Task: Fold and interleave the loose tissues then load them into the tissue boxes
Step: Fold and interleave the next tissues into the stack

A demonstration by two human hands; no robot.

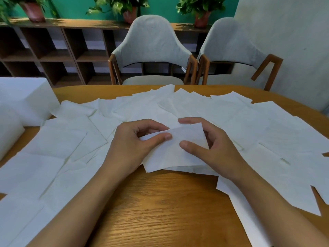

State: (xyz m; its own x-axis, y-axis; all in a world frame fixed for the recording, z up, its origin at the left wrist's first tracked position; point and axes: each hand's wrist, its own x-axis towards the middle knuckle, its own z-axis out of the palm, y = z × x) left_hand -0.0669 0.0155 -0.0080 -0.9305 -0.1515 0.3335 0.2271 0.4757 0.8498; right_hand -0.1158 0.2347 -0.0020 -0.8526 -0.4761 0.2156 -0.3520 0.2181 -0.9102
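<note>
Head view: both hands work one white tissue [170, 155] just past the table's centre. It is thin, matte and faintly creased. Its upper part is lifted and bent over in a soft fold, and its lower edge lies on the wood and on a sheet underneath.

L hand [131, 145] pinches the tissue's upper left edge, thumb on top and fingers curled behind. R hand [215, 145] clamps the upper right part, thumb pressed flat on the front and fingers wrapped round the back corner. Both forearms come in from the near edge.

Loose tissues [58, 141] cover most of the table [160, 211] in overlapping squares at odd angles. They run from the left edge along the far edge to the right edge, w/ more trailing to the near right corner. Two plain white boxes sit at the left: one [26, 100] at the far left corner, one [8, 134] nearer along the left edge, partly out of shot.

The table is warm orange-brown wood w/ visible grain, bare only in the near middle. Beyond the far edge are two grey upholstered chairs [153, 49] w/ wood arms, a dark open cubby shelf [53, 56], potted plants [33, 9] on top of it and a green wall.
</note>
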